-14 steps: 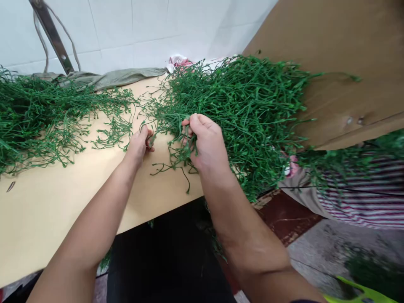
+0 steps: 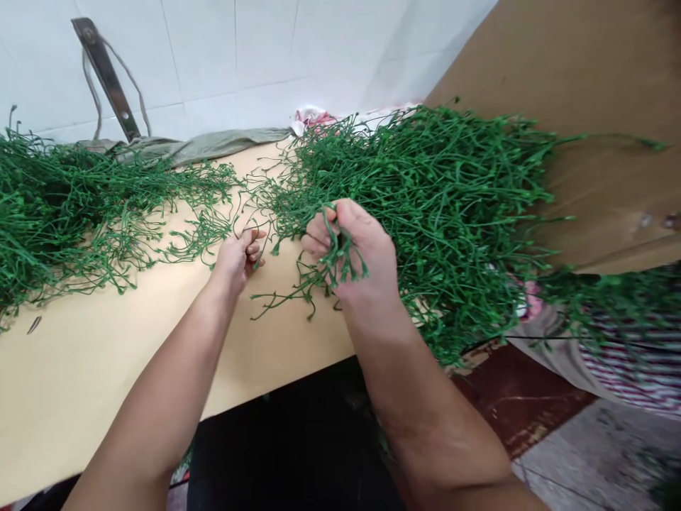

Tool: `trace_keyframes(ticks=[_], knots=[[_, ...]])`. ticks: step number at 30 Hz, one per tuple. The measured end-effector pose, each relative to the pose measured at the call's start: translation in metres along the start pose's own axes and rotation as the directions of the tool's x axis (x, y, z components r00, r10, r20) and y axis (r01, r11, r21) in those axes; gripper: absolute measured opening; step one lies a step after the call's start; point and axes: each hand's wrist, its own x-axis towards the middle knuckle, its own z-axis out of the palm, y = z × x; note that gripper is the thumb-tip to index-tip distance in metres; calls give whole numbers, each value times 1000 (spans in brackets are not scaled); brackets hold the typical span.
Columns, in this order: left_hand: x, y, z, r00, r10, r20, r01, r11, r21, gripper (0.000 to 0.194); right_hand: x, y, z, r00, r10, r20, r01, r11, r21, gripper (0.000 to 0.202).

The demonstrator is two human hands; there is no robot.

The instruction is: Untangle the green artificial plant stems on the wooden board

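My right fingers (image 2: pixel 315 240) are clasping a small bunch of green stems (image 2: pixel 341 257), pressed between the thumb and the curled fingertips; the knobbed tips of the bunch are fanning out toward my wrist. This hand is hovering at the left edge of the large green pile (image 2: pixel 452 184), in front of the brown board (image 2: pixel 579 71). My left fingers (image 2: pixel 254 250) are curling inward near the thumb, to the left of the bunch and apart from it. A thin stem is passing beside them; I cannot tell whether they are pinching it.

Loose stems (image 2: pixel 287 294) are lying on the desk (image 2: pixel 128 355) between my two hands, just below the bunch. A thin scatter (image 2: pixel 199 234) is lying beyond my left hand, and a second pile (image 2: pixel 58 191) is covering the far left of the desk.

Along the rear edge, a grey-green cloth (image 2: pixel 213 144) is running up to a red-and-white cloth (image 2: pixel 315 119). A metal bar (image 2: pixel 111 85) with a cord (image 2: pixel 130 78) is standing at a slant against the white wall (image 2: pixel 205 57). A small dark strip (image 2: pixel 34 325) is resting near the left edge. At lower right, a striped cloth (image 2: pixel 638 376) is hanging above the floor (image 2: pixel 585 447).
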Motion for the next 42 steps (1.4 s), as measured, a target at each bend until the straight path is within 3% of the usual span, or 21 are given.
trace_keyframes(ticks=[5,10,14,17,21,28,32,36,42], knots=[[2,-1,-7,998,28,58,-27,999,-26,22,20,-27,-8,998,-60,-7,60,998,28,36],[-2,-7,-1,978,144,152,-173,965,199,21,30,-10,-8,997,-16,-75,15,1000,-18,39],[-20,-14,13,912,232,337,-364,838,406,27,25,4,-7,988,1,-154,2,1000,20,34],[-34,-19,21,860,171,481,-439,729,525,30,21,-3,-13,983,-17,-182,19,1000,10,28],[-38,-24,23,829,107,548,-476,650,593,34,19,-20,-27,974,-65,-218,58,998,-40,23],[-26,-9,11,893,284,350,-450,619,644,28,9,-38,-54,974,-51,-221,58,998,25,24],[-28,12,6,914,352,201,-404,749,524,17,5,-42,-61,977,22,-214,14,986,164,24],[-33,25,-9,939,344,30,-332,875,352,12,3,-45,-68,976,43,-212,11,969,248,24],[-50,37,-43,941,327,-83,-282,898,336,17,-10,-43,-75,994,10,-110,10,983,183,22]])
